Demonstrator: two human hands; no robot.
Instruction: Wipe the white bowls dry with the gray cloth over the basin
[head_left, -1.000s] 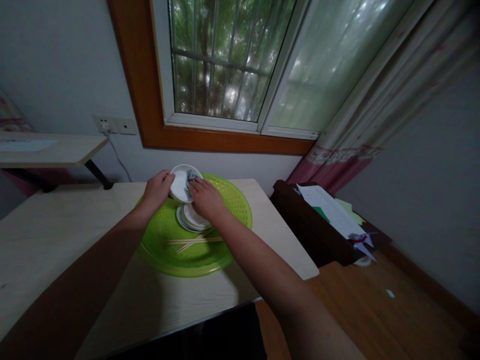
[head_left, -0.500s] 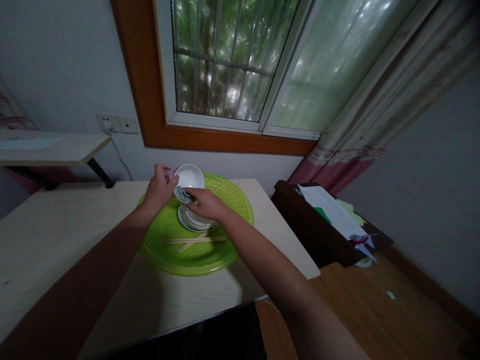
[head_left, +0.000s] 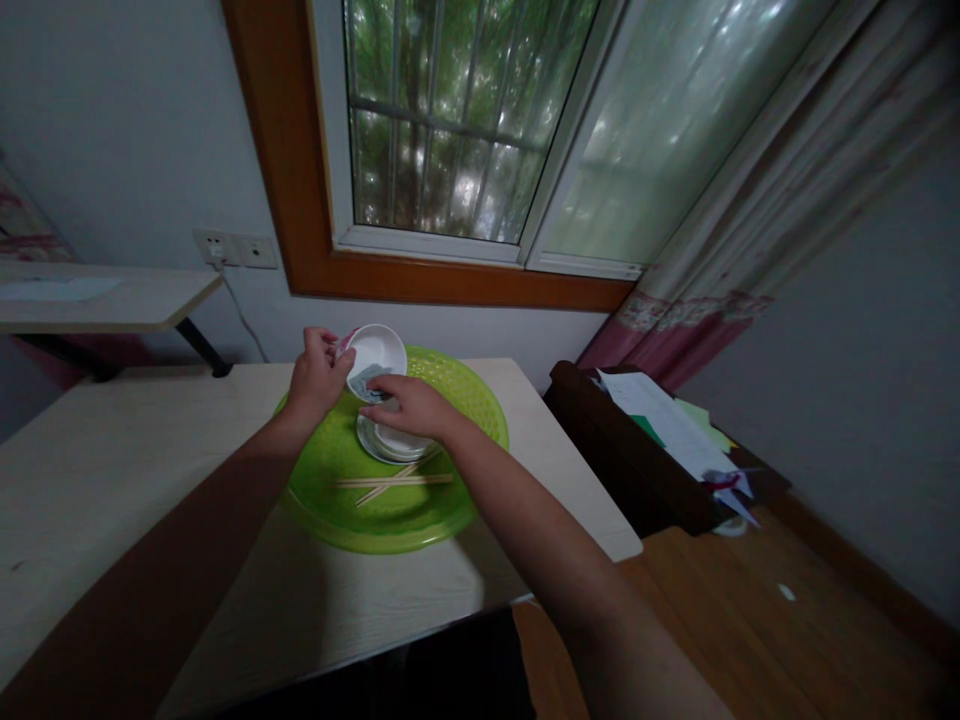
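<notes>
A white bowl is tipped toward me above the green basket, its inside showing. My left hand grips it by the left rim, with a bit of pink at the fingers. At the bowl's lower inner wall lies a grey patterned cloth. The fingers of my right hand press on this cloth, and the thumb sits lower, outside the rim. Beneath that hand, stacked white dishes rest in the basket, partly covered. Pale wooden chopsticks lie crossed in front of them.
The basket stands on a light wooden table against the wall under a window. A raised shelf is at the left. Beyond the table's right edge is a dark brown piece of furniture with papers on it.
The bowl has tilted a little, showing more of its inside. My right thumb has come away from the cloth, which now lies flatter against the bowl's wall.
</notes>
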